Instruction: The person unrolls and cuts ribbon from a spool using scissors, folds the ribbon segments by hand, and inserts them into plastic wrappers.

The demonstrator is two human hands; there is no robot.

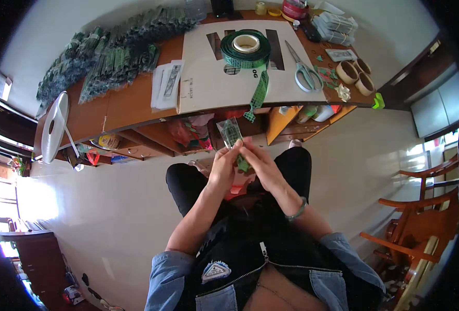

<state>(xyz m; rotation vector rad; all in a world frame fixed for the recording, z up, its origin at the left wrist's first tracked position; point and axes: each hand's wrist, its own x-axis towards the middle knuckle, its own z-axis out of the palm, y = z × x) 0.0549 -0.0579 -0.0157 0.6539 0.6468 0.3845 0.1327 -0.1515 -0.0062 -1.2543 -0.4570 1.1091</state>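
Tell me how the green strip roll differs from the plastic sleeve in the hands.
The green strip roll is broad and round; the plastic sleeve narrow and smaller. The roll lies on cardboard; the sleeve is held between the left hand and right hand. Both show green.

We see the left hand and the right hand together in front of the table, fingertips pinching the near end of a clear packet with green inside; a green piece shows between the palms. On the table, we see a pale board bearing a green roll, whose tail hangs past the near edge. Scissors lie right of the roll, with tape rings farther right. To the left we find sleeves, then green bundles heaped toward the far side, and a white reel at the left end. Chairs stand at right.
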